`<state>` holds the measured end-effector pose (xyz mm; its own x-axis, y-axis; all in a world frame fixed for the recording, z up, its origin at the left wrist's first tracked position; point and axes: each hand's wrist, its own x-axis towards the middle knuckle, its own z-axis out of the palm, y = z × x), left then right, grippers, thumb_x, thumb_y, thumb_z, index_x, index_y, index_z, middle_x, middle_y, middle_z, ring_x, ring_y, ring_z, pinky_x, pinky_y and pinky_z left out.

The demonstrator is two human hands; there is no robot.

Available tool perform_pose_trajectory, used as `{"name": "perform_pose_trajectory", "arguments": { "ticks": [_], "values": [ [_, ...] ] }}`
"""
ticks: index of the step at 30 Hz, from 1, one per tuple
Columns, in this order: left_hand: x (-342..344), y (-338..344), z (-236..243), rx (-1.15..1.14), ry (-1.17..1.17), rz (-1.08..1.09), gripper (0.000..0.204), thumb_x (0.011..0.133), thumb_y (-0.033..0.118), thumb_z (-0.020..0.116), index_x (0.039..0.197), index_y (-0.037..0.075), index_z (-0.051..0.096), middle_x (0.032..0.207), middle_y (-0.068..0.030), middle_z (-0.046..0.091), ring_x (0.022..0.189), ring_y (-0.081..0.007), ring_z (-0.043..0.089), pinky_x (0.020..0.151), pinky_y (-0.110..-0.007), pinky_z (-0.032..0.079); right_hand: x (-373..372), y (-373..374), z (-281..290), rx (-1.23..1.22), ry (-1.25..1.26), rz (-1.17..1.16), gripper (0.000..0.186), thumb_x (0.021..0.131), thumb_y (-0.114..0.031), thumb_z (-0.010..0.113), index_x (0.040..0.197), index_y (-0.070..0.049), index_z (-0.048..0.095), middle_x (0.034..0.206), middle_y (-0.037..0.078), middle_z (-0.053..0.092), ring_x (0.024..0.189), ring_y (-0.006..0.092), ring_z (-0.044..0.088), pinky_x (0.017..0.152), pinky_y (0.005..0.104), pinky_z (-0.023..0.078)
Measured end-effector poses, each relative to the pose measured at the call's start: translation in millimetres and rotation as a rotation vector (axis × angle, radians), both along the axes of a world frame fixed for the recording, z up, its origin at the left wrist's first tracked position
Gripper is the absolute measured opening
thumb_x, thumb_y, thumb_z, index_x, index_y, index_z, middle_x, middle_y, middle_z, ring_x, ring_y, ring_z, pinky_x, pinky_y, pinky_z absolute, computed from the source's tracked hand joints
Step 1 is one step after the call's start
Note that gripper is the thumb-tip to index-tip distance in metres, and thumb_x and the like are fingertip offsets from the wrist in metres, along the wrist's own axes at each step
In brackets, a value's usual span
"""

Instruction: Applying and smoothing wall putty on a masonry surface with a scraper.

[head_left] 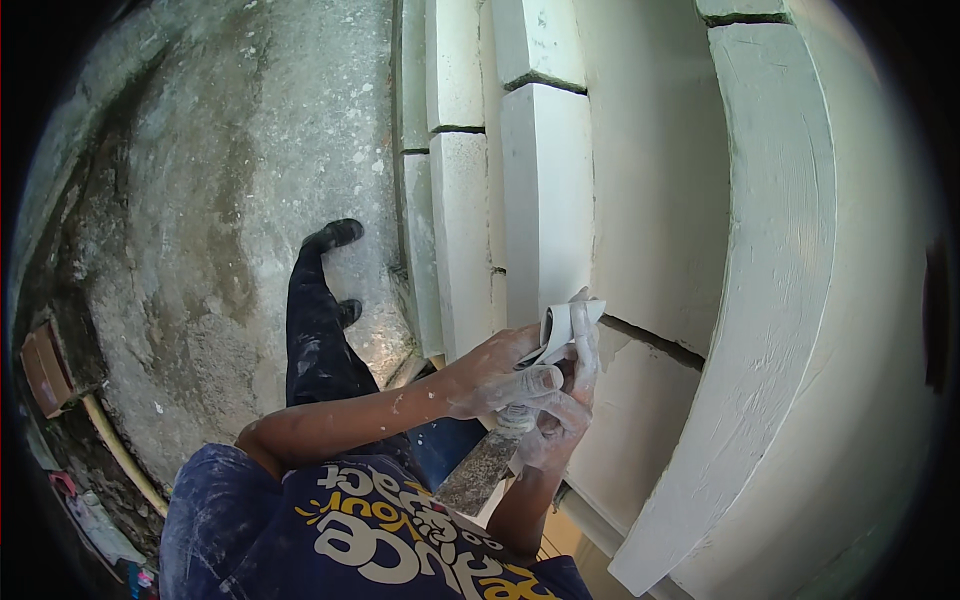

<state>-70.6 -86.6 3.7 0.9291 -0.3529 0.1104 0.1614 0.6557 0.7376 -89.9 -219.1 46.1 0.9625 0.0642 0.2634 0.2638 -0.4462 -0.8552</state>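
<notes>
the left hand [500, 378], dusted white, grasps one end of a folded sheet [583, 318], which sits at 2 o'clock from it. the right hand [565, 430] grips the sheet too, with a finger straight along it. a grey blade [475, 478] juts out at 8 o'clock from the right hand; which hand holds it cannot be told. a white ledge [545, 190] runs at 12 o'clock, the stained floor [310, 120] at 11.

From afar I saw: navy short-sleeved shirt [255, 515], white-and-yellow lettering [372, 552] | smudged dark trousers [318, 345] | black shoes [343, 233] | bare hands [505, 372] were coated in whitish dust [512, 390]
</notes>
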Motion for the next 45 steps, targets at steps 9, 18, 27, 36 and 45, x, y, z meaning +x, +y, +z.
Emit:
{"name": "perform_pose_trajectory", "arguments": {
  "ticks": [9, 18, 27, 36, 45],
  "values": [
    [22, -3, 4, 0.172, 0.435, 0.051, 0.043, 0.104, 0.031, 0.06, 0.128, -0.005, 0.063, 0.113, -0.0096, 0.07, 0.106, -0.0102, 0.058, 0.093, -0.027, 0.045, -9, -19, 9, 0.175, 0.108, 0.025, 0.011, 0.076, -0.009, 0.079, 0.078, -0.001, 0.072, 0.127, 0.02, 0.058, 0.086, 0.0233, 0.064, 0.085, 0.0369, 0.052],
    [128, -32, 19, 0.191, -0.086, 0.726, 0.061, 0.098, 0.008, 0.063, 0.154, 0.005, 0.04, 0.155, -0.025, 0.042, 0.145, -0.0365, 0.04, 0.117, -0.039, 0.039, -58, -77, -37, -0.852, -0.157, -0.236, 0.023, 0.086, -0.001, 0.062, 0.108, 0.003, 0.062, 0.107, 0.017, 0.064, 0.102, 0.0382, 0.058, 0.091, 0.0503, 0.047],
    [149, -63, 32, 0.504, -0.299, 0.547, 0.101, 0.086, 0.017, 0.077, 0.163, 0.006, 0.011, 0.169, -0.0216, 0.001, 0.155, -0.0446, 0.003, 0.124, -0.058, 0.015, -53, -74, -38, -0.719, -0.056, -0.384, 0.019, 0.09, -0.006, 0.058, 0.105, 0.005, 0.059, 0.104, 0.019, 0.06, 0.101, 0.0379, 0.059, 0.09, 0.0483, 0.047],
    [144, -70, 8, 0.604, -0.417, 0.527, 0.106, 0.086, 0.035, 0.078, 0.162, 0.003, 0.011, 0.169, -0.0216, 0.002, 0.156, -0.0449, 0.001, 0.125, -0.057, 0.012, -47, -75, -35, -0.849, -0.107, -0.321, 0.026, 0.092, -0.011, 0.056, 0.11, 0.007, 0.061, 0.105, 0.021, 0.062, 0.099, 0.0394, 0.059, 0.089, 0.0525, 0.048],
    [126, -92, 16, 0.433, -0.285, 0.625, 0.103, 0.089, 0.029, 0.074, 0.162, -0.001, 0.007, 0.166, -0.0309, -0.002, 0.154, -0.0497, -0.005, 0.125, -0.058, 0.008, -83, -118, -36, -0.839, -0.177, -0.182, 0.03, 0.087, -0.009, 0.06, 0.113, 0.005, 0.062, 0.106, 0.02, 0.057, 0.097, 0.0354, 0.054, 0.084, 0.0488, 0.051]
  ]
}}
